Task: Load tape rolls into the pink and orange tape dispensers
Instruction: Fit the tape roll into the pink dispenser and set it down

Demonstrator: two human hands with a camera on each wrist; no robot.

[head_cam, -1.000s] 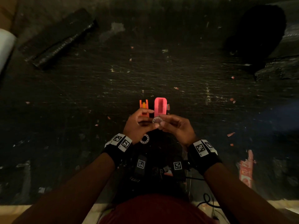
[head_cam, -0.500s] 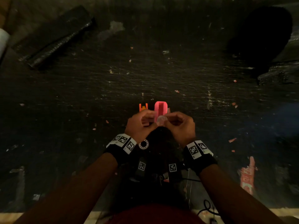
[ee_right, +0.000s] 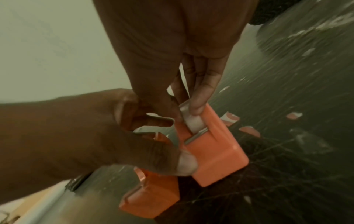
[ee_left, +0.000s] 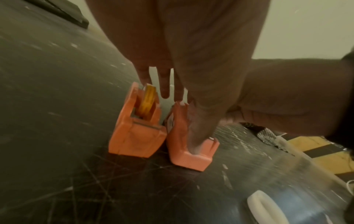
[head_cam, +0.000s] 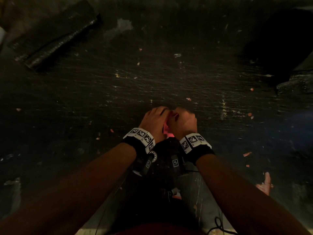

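Both hands are down on the dark scratched worktop (head_cam: 169,78), bunched tight together over the two dispensers. From the head view only a sliver of the pink dispenser (head_cam: 165,128) peeks out between the wrists; the rest is covered.

The right hand (ee_right: 172,53) has its fingers (ee_right: 201,97) and thumb pinched on a clear tape roll (ee_right: 191,121), which sits partly down in the pink dispenser's (ee_right: 216,145) open slot, just behind the metal cutter strip.

The left hand (ee_left: 191,53) reaches in from the other side. Its thumb (ee_right: 184,165) presses on the pink dispenser's side wall, and in the left wrist view one finger (ee_left: 199,125) runs down into the pink dispenser (ee_left: 187,151); the other fingers hang straight and slightly apart behind it. Whether those fingers actually clamp the body is hard to tell.

Just to the outside of the left fingers stands the orange dispenser (ee_left: 134,136), touching or nearly touching the pink one, with a yellowish tape roll (ee_left: 146,103) already seated in it. A white ring-shaped object (ee_left: 266,207) lies on the worktop near the left wrist, too blurred to identify.
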